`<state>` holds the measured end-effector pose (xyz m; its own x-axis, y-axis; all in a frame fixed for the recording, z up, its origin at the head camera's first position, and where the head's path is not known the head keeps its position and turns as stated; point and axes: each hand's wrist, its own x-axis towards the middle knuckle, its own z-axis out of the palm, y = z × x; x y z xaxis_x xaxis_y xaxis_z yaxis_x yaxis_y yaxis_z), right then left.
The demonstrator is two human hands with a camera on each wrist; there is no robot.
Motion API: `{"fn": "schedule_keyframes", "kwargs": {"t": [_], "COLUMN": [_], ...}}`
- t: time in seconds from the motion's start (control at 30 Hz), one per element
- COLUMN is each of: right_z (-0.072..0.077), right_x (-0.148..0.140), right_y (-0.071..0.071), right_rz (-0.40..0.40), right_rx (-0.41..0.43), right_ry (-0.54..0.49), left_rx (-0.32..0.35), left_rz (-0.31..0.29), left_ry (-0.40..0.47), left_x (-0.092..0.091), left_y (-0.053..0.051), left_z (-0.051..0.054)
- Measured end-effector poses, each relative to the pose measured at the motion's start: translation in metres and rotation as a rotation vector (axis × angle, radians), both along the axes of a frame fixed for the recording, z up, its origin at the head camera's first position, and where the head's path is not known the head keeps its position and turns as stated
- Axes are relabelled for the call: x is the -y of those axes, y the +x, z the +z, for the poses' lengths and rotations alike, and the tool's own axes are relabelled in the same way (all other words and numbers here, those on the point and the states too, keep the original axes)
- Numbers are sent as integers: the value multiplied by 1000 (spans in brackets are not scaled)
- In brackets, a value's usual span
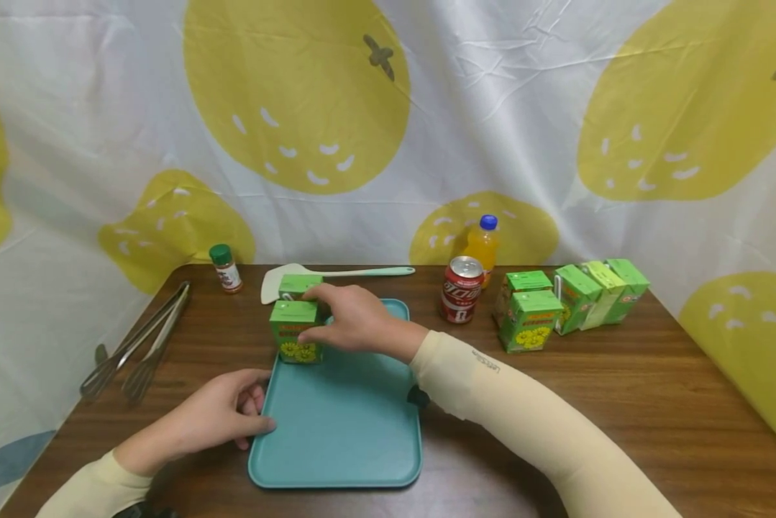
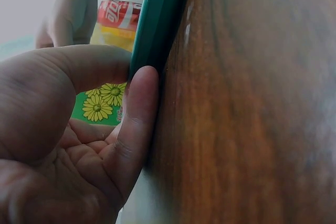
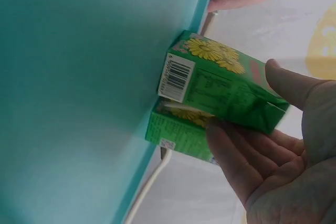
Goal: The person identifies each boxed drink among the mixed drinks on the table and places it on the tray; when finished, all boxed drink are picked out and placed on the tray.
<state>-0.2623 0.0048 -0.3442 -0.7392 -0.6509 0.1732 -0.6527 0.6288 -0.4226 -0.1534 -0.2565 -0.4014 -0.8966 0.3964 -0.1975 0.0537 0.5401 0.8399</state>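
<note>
A teal tray (image 1: pixel 342 424) lies on the table. My left hand (image 1: pixel 213 410) pinches its left rim, thumb on the rim and a finger against its outer side in the left wrist view. Two green drink cartons with yellow flowers stand one behind the other at the tray's far left corner. My right hand (image 1: pixel 355 316) holds the nearer drink carton (image 1: pixel 295 332) near its top, thumb on one side and fingers on the other. In the right wrist view the farther carton (image 3: pixel 178 129) stands close behind it, partly covered by my fingers.
A spatula (image 1: pixel 362 273) lies behind the tray. Metal tongs (image 1: pixel 148 342) and a spice jar (image 1: pixel 226 268) are to the left. On the right stand a red can (image 1: pixel 462 291), an orange drink bottle (image 1: pixel 482 244) and several more green cartons (image 1: pixel 531 327).
</note>
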Motion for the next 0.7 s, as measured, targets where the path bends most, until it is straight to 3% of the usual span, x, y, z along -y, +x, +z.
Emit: {"fn": "schedule_keyframes", "kwargs": {"t": [0.2, 0.53, 0.7], "right_z": [9, 27, 34], "right_x": [-28, -114, -160], "right_y": [12, 34, 38], "right_rz": [6, -30, -68], "right_rx": [-45, -286, -392], "right_ry": [-47, -165, -164], "left_rx": [-8, -12, -17], "left_rz": [2, 1, -4], "left_ry": [7, 10, 6], "left_x": [0, 0, 0], "left_y": [0, 0, 0], "left_z": [-2, -3, -3]}}
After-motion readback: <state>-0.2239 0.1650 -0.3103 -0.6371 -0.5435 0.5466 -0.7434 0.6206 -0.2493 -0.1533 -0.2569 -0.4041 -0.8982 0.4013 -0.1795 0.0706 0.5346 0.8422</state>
